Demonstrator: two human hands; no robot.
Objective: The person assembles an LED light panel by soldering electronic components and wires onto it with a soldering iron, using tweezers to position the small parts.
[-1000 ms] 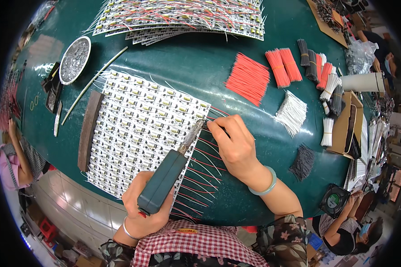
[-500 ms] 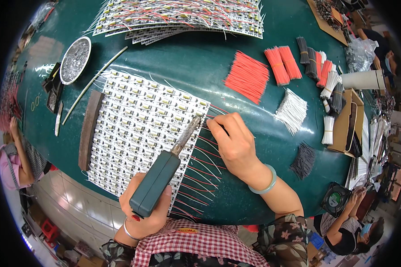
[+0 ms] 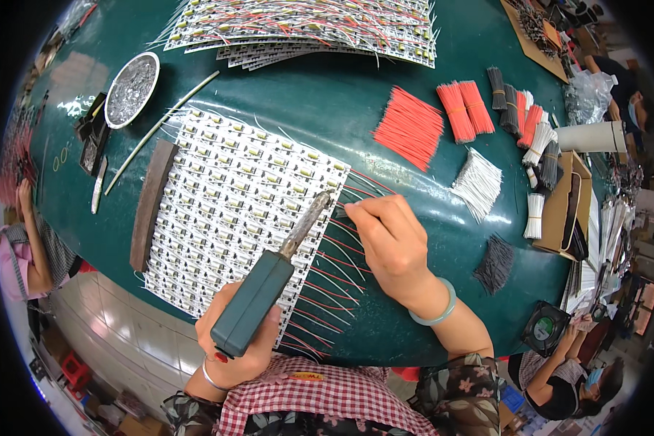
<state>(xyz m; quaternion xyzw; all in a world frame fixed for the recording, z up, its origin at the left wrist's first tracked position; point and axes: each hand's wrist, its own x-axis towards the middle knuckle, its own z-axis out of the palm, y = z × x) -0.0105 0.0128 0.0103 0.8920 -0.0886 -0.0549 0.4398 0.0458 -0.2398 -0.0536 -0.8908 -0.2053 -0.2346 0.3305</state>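
Table: glossy, smooth. Soldering iron's handle: matt plast.; shaft: rough, dull metal. Bar: matt, wood-lk. Bangle: smooth, glossy. Apron: matt cloth. Bag: shiny clr plast.

I'm holding the iron, its dark green handle slanting up toward a greyed metal tip pointing over the board. The white board, dotted with yellow components, is lying flat, red and white wires sticking out along its right edge.
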